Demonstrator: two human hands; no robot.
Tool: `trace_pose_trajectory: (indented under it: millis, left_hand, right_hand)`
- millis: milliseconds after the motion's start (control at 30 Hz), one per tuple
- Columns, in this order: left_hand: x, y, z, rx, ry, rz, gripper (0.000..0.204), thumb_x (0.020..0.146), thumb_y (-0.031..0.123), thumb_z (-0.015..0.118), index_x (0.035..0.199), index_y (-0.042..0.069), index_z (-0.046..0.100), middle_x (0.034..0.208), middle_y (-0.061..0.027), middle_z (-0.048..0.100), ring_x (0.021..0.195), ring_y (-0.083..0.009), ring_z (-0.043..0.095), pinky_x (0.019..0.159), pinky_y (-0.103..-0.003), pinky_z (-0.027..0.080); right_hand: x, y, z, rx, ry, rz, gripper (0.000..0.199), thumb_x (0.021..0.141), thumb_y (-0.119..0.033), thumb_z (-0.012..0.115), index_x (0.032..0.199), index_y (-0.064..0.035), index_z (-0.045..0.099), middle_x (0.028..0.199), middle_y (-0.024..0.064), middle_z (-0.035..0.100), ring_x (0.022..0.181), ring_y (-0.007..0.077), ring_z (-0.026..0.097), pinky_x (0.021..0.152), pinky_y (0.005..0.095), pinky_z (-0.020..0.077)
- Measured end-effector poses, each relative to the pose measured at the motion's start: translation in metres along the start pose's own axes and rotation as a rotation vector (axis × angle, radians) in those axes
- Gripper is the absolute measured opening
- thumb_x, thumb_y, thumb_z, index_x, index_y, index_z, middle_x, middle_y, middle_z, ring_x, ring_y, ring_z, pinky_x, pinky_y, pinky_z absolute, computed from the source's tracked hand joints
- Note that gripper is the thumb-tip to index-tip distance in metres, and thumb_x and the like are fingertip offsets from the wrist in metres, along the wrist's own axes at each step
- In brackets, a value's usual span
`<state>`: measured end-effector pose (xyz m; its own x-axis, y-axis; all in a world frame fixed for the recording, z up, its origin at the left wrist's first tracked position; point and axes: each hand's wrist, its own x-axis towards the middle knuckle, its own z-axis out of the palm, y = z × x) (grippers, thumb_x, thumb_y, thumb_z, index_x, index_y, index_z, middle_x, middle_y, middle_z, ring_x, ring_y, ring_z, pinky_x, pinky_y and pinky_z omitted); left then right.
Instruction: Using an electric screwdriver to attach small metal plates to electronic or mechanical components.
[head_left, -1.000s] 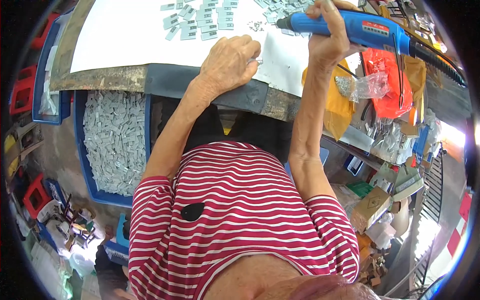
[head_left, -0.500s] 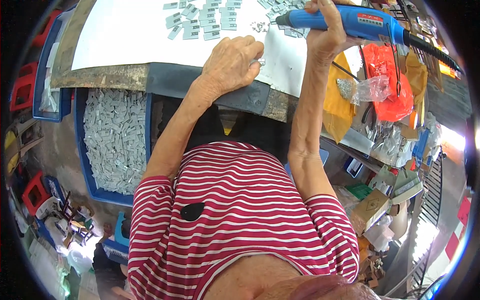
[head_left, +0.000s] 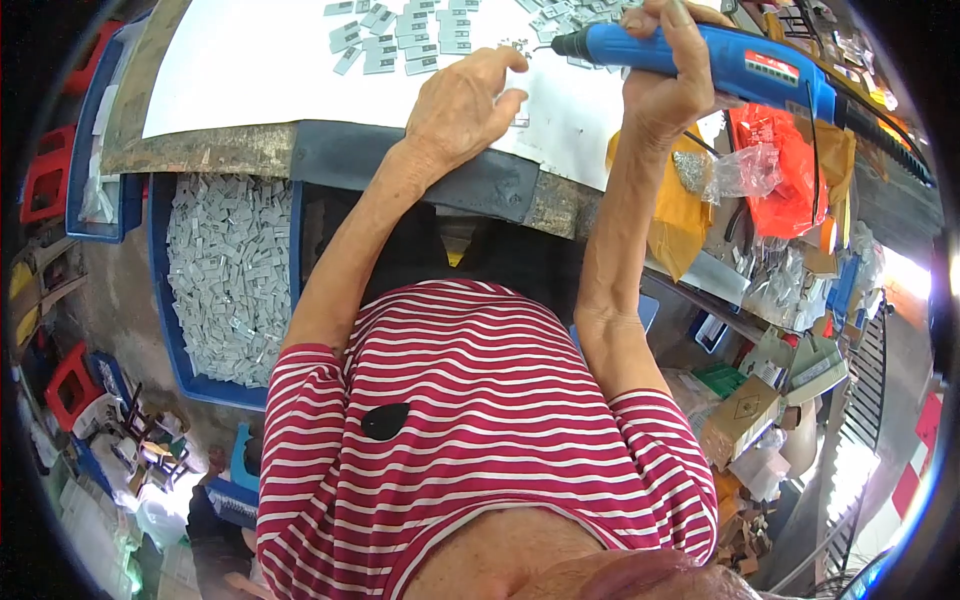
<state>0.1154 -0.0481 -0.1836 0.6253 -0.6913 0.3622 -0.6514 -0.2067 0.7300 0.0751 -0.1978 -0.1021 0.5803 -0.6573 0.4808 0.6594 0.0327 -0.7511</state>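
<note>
My right hand (head_left: 668, 75) grips a blue electric screwdriver (head_left: 700, 60) held level over the white work sheet (head_left: 260, 70), its dark tip pointing left toward a small grey metal part (head_left: 518, 45). My left hand (head_left: 462, 100) rests on the sheet just below that tip, fingers curled with the fingertips at the small part. Whether it pinches the part I cannot tell. Rows of several small grey parts (head_left: 400, 35) lie on the sheet further back.
A blue crate (head_left: 165, 300) full of grey parts sits under the bench at left. Orange (head_left: 790, 160) and yellow bags (head_left: 675, 210), clear packets and boxes crowd the shelves at right. Red stools (head_left: 60, 380) stand on the floor at left. The screwdriver's black cable (head_left: 890, 140) runs right.
The screwdriver and my right hand have shifted slightly up and left, closer to the small part. My left hand stays in place on the sheet.
</note>
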Motion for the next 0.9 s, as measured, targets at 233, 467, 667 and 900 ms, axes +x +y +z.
trace_pose_trajectory:
  millis: [233, 467, 667, 900]
  left_hand:
    - [0.018, 0.004, 0.011, 0.048, 0.195, -0.013, 0.027, 0.075, 0.013, 0.063, 0.099, 0.003, 0.058, 0.063, -0.0072, 0.051, 0.058, -0.0204, 0.052, 0.056, -0.034, 0.043]
    - [0.024, 0.003, 0.022, 0.054, 0.266, 0.004, 0.021, 0.073, 0.013, 0.064, 0.090, 0.002, 0.059, 0.068, -0.0112, 0.054, 0.062, -0.0242, 0.056, 0.058, -0.036, 0.044]
    - [0.026, 0.000, 0.026, 0.044, 0.280, -0.014, 0.017, 0.076, 0.013, 0.063, 0.085, 0.001, 0.058, 0.074, -0.0136, 0.058, 0.065, -0.0250, 0.059, 0.059, -0.036, 0.046]
    - [0.025, 0.000, 0.026, -0.001, 0.249, -0.051, 0.016, 0.078, 0.015, 0.062, 0.085, 0.000, 0.059, 0.076, -0.0131, 0.061, 0.067, -0.0232, 0.062, 0.061, -0.035, 0.049]
  right_hand:
    - [-0.007, 0.001, 0.005, 0.960, -0.023, 0.126, 0.025, 0.076, 0.000, 0.056, 0.099, 0.0018, 0.048, 0.075, 0.0114, 0.054, 0.059, 0.0159, 0.051, 0.062, 0.0305, 0.0437]
    - [-0.012, -0.021, 0.013, 0.003, -0.032, -0.059, 0.018, 0.078, 0.000, 0.055, 0.094, 0.0016, 0.048, 0.076, 0.0121, 0.053, 0.058, 0.0152, 0.051, 0.061, 0.0295, 0.0440]
    - [-0.012, -0.022, 0.014, -0.020, -0.010, -0.070, 0.017, 0.078, 0.000, 0.054, 0.094, 0.0013, 0.048, 0.076, 0.0125, 0.053, 0.058, 0.0146, 0.051, 0.061, 0.0289, 0.0446]
    - [-0.013, -0.024, 0.015, -0.022, 0.010, -0.064, 0.016, 0.078, 0.001, 0.054, 0.094, 0.0005, 0.049, 0.078, 0.0126, 0.054, 0.059, 0.0144, 0.051, 0.060, 0.0286, 0.0448]
